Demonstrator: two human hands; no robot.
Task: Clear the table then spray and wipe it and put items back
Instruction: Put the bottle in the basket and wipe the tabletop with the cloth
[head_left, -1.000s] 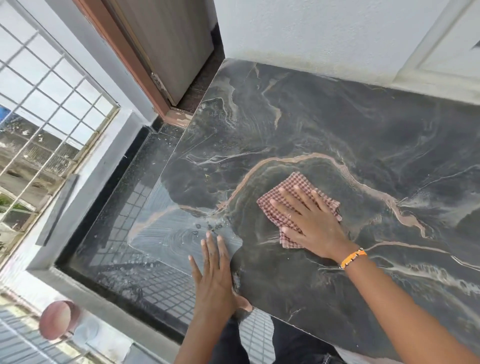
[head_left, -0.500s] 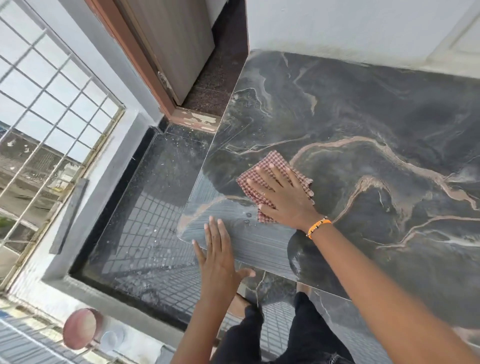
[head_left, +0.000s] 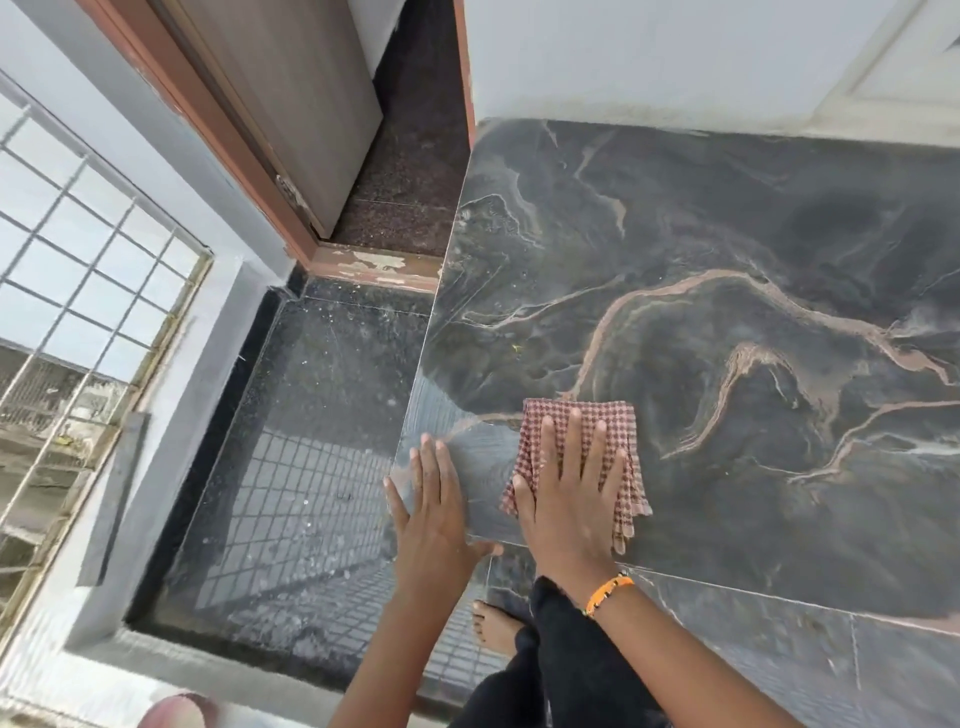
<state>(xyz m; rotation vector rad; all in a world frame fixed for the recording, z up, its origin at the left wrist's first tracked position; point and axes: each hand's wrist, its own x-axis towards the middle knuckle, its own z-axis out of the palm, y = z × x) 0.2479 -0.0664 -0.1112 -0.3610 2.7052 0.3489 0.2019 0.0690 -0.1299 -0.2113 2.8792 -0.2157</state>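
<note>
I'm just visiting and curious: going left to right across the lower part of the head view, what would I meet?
Window grille → dark glossy floor → left hand resting flat on the table's corner → right hand pressing the checked cloth → marbled table.

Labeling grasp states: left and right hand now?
Left hand: open, flat on the table corner.
Right hand: open, fingers straight, pressing the checked cloth.
</note>
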